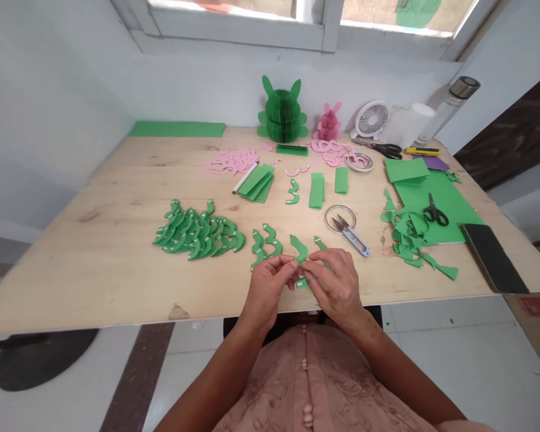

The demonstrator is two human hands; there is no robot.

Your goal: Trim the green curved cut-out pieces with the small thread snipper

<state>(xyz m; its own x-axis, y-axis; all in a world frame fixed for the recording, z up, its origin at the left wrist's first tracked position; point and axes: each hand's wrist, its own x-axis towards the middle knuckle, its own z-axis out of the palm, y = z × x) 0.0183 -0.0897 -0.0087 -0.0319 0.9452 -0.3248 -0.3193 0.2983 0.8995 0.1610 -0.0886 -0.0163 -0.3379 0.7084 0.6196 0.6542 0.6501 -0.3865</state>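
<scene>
A green wavy paper cutout (pixel 299 247) is pinched by my left hand (pixel 270 285) on its left side. My right hand (pixel 336 277) also has its fingertips closed at the cutout's lower edge, close to the left fingertips. Fingers hide the cutout's lower part. Another green cutout (pixel 320 242) lies just beyond my right hand, partly covered by it. Below the fingertips shows a green piece with a white patch (pixel 301 282). Several similar wavy pieces (pixel 272 237) lie beyond my left hand, and a larger pile of them (pixel 193 231) sits further left.
Thread snips (pixel 355 240) rest beside a clear tape ring (pixel 340 218). Green scraps (pixel 407 237), black scissors (pixel 435 211) and a dark phone (pixel 494 258) lie on the right. Pink cutouts (pixel 234 161), folded green paper (pixel 257 182) and a green honeycomb paper figure (pixel 282 114) are farther back.
</scene>
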